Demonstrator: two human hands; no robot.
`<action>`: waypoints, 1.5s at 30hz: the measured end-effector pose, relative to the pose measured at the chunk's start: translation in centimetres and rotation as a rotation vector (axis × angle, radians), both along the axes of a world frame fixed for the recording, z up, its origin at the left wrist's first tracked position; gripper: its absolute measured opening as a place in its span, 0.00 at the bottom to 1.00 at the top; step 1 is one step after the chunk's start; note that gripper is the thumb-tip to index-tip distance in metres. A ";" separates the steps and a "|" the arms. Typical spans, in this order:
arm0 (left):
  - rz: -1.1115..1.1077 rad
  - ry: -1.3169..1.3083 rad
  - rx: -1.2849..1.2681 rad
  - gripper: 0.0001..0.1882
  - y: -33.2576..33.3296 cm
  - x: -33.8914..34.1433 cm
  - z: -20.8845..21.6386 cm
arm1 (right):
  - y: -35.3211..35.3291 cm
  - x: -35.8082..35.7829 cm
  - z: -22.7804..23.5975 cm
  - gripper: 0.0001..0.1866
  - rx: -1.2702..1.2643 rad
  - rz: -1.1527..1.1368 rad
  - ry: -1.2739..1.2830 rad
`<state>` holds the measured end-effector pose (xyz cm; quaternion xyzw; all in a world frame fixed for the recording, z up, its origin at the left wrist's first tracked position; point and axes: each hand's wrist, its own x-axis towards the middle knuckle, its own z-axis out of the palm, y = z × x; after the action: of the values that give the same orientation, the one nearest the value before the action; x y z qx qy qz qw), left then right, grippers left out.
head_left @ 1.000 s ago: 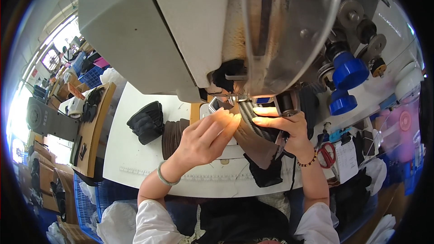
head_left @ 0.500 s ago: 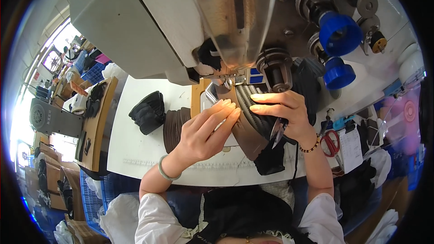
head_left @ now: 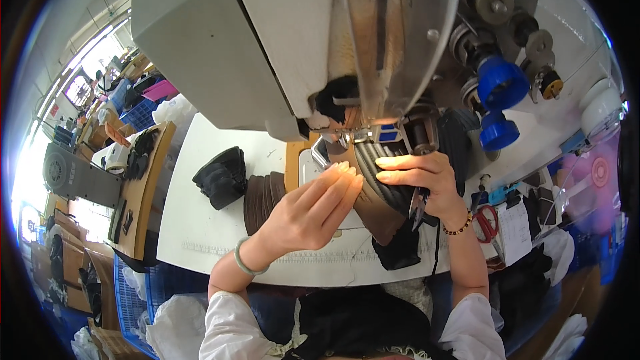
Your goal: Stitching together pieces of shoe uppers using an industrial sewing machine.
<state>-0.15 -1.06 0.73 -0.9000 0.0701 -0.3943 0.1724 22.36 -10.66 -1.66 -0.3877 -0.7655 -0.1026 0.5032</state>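
Beneath the sewing machine's needle area lies a brown curved piece (head_left: 381,219) with a black ribbed padded piece (head_left: 371,167) along it. My left hand (head_left: 313,208) has its fingers pressed together at the brown piece's left edge; the thumb is hidden. My right hand (head_left: 433,183) rests two outstretched fingers on the ribbed piece. Tucked in that same hand are thread snips (head_left: 418,205), blades toward me. The presser foot (head_left: 345,139) sits just beyond my left fingertips. A black fabric part (head_left: 398,252) hangs toward the table's front edge.
The grey sewing machine head (head_left: 213,53) looms above my hands, with blue knobs (head_left: 500,85) at right. Left on the white table (head_left: 193,227) are a black bundle (head_left: 220,177) and stacked brown pieces (head_left: 263,201). Red-handled scissors (head_left: 488,224) and a paper sheet (head_left: 515,233) lie right.
The view has shifted, so the machine head appears farther right and lower. Both hands keep nearly the same hold, with the left fingertips a little farther from the ribbed piece.
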 end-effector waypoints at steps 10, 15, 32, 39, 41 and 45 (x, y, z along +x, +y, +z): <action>0.005 -0.030 -0.037 0.19 0.3 -0.2 0.1 | -0.3 -0.9 -0.4 0.21 -0.029 -0.049 0.039; -0.001 -0.069 -0.119 0.20 1.8 -0.3 -0.5 | 0.3 -2.1 -0.5 0.20 0.044 -0.162 0.000; -0.008 -0.091 -0.238 0.17 0.4 0.9 -0.3 | -0.5 -1.3 -0.6 0.26 0.018 -0.194 -0.060; 0.029 -0.113 -0.287 0.15 0.1 0.3 -0.9 | -0.7 -1.4 0.1 0.28 -0.041 -0.160 -0.068; 0.047 -0.167 -0.306 0.11 -0.1 0.5 -0.9 | -0.6 -1.3 0.5 0.23 -0.042 -0.139 -0.122; 0.199 -0.380 -0.653 0.05 -0.4 0.4 -1.5 | -1.1 -1.8 2.0 0.22 0.008 -0.246 -0.318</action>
<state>0.26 -1.45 -0.78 -0.8208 -0.1799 -0.5368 -0.0760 20.58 -11.74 0.38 -0.4552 -0.7818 -0.2262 0.3611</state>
